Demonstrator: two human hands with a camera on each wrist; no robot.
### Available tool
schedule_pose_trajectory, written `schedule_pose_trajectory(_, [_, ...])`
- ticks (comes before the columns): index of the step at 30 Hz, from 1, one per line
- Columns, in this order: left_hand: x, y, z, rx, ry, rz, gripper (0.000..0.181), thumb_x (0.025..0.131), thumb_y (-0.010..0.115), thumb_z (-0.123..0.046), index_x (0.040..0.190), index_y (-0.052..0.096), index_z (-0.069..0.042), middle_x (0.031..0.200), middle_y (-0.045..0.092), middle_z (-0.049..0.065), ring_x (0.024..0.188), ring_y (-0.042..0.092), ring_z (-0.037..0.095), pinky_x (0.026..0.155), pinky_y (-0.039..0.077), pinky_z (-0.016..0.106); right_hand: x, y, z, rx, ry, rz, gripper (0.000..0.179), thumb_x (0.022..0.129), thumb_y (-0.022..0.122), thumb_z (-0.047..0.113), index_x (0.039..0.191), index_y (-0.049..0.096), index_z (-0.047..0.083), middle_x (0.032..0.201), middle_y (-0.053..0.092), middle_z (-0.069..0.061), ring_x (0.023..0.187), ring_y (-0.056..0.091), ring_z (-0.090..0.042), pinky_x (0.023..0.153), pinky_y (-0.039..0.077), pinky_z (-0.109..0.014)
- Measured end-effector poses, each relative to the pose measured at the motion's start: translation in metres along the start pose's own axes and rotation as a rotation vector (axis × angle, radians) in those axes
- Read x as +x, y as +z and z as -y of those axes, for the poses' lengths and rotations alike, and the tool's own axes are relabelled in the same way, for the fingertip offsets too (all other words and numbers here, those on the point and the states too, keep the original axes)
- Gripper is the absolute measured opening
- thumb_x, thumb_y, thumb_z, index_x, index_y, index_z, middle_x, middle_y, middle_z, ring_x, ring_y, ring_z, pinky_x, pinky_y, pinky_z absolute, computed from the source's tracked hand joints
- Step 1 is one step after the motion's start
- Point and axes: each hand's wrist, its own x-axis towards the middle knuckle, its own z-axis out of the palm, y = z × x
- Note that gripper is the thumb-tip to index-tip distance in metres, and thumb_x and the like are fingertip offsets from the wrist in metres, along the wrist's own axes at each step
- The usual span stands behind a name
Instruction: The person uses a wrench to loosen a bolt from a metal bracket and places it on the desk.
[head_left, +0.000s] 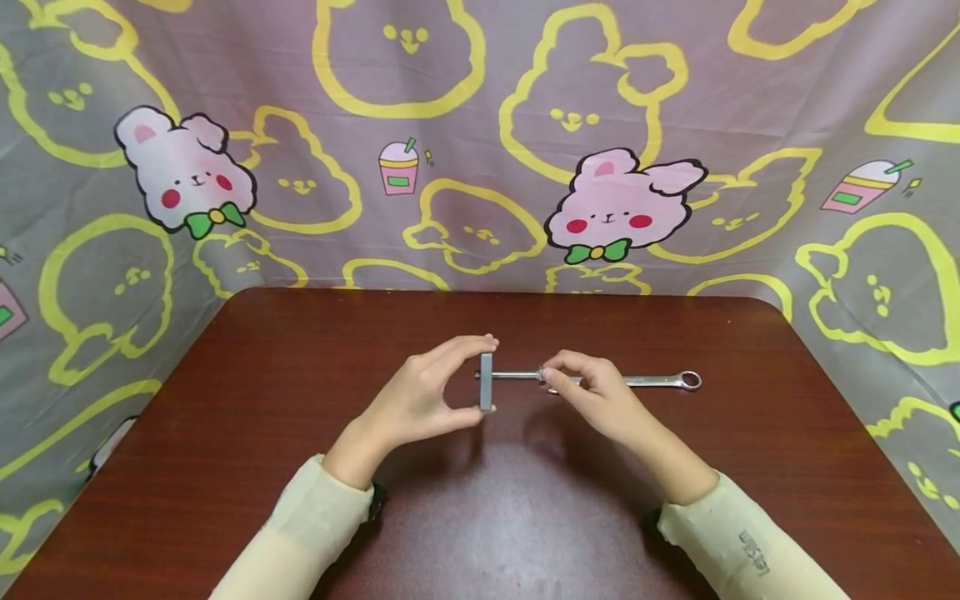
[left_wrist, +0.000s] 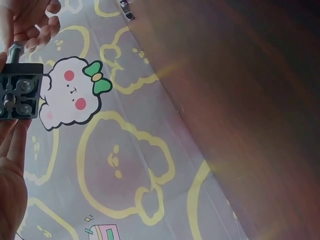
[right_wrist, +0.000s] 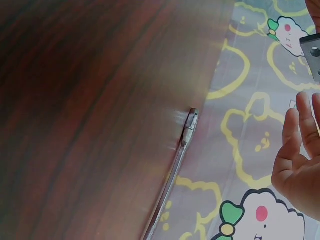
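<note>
My left hand (head_left: 416, 396) pinches a small grey rectangular block (head_left: 486, 392) by its upper and lower edges, thumb below and fingers above. A long silver bolt (head_left: 517, 376) runs crosswise through the block, its tip showing just past the left face. With thumb and fingers, my right hand (head_left: 596, 396) pinches the bolt's right end, which the fingers partly cover. In the left wrist view, the block (left_wrist: 32, 92) shows round recesses on its face. The right wrist view catches only a corner of the block (right_wrist: 312, 50), beyond the fingers of my right hand (right_wrist: 305, 175).
A silver combination wrench (head_left: 660, 382) lies on the dark red-brown table (head_left: 300, 333) behind my right hand, ring end to the right. Its other end is mostly hidden by the hand. A patterned cloth (head_left: 465, 150) hangs around the table's back and sides.
</note>
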Motion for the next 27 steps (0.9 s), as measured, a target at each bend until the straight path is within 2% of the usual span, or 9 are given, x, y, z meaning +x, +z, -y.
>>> schedule_pose_trajectory(2, [0.0, 0.0003, 0.0, 0.005, 0.004, 0.005, 0.07, 0.069, 0.085, -0.015, 0.132, 0.056, -0.003, 0.133, 0.063, 0.011, 0.119, 0.065, 0.021, 0.096, 0.056, 0.033, 0.0001, 0.0001, -0.0002, 0.002, -0.006, 0.003, 0.014, 0.099, 0.056, 0.009, 0.098, 0.07, 0.006, 0.089, 0.071, -0.001, 0.083, 0.069, -0.003, 0.072, 0.058, -0.026])
schedule_pose_trajectory(10, [-0.0004, 0.0006, 0.0003, 0.017, 0.002, 0.007, 0.07, 0.068, 0.085, -0.015, 0.13, 0.057, -0.002, 0.132, 0.063, 0.011, 0.118, 0.065, 0.022, 0.096, 0.056, 0.033, -0.0003, 0.0017, 0.0014, -0.059, -0.014, -0.018, 0.009, 0.095, 0.064, 0.01, 0.101, 0.07, 0.008, 0.088, 0.067, -0.002, 0.08, 0.059, -0.005, 0.061, 0.05, -0.024])
schedule_pose_trajectory(14, [-0.0008, 0.0009, 0.001, 0.015, -0.007, 0.011, 0.07, 0.068, 0.086, -0.015, 0.13, 0.057, -0.003, 0.131, 0.064, 0.011, 0.117, 0.065, 0.022, 0.097, 0.055, 0.034, -0.0001, 0.0032, 0.0007, -0.072, -0.018, -0.027, 0.016, 0.09, 0.07, 0.007, 0.105, 0.066, 0.008, 0.091, 0.066, -0.001, 0.081, 0.057, -0.006, 0.061, 0.049, -0.025])
schedule_pose_trajectory(17, [-0.0008, 0.0018, 0.0016, 0.0, -0.021, 0.009, 0.07, 0.068, 0.086, -0.016, 0.13, 0.057, -0.004, 0.13, 0.064, 0.01, 0.117, 0.065, 0.022, 0.097, 0.055, 0.034, -0.0001, 0.0037, 0.0026, -0.066, -0.024, -0.033, 0.022, 0.087, 0.073, 0.004, 0.106, 0.062, 0.008, 0.089, 0.066, -0.002, 0.08, 0.058, -0.006, 0.059, 0.049, -0.025])
schedule_pose_trajectory(23, [0.0014, 0.003, 0.003, -0.034, -0.036, -0.006, 0.07, 0.067, 0.087, -0.017, 0.13, 0.057, -0.006, 0.129, 0.065, 0.009, 0.117, 0.065, 0.021, 0.1, 0.054, 0.035, 0.0014, 0.0053, 0.0031, -0.021, -0.085, -0.06, 0.025, 0.085, 0.071, -0.004, 0.102, 0.059, 0.01, 0.091, 0.065, -0.005, 0.078, 0.059, -0.008, 0.053, 0.047, -0.022])
schedule_pose_trajectory(27, [0.0038, 0.0006, 0.0014, -0.028, -0.024, -0.006, 0.071, 0.068, 0.087, -0.017, 0.131, 0.056, -0.005, 0.13, 0.064, 0.01, 0.118, 0.064, 0.022, 0.099, 0.054, 0.036, 0.0015, 0.002, 0.0024, -0.01, -0.08, -0.058, 0.026, 0.086, 0.073, -0.001, 0.105, 0.061, 0.01, 0.094, 0.065, -0.005, 0.079, 0.06, -0.008, 0.054, 0.048, -0.022])
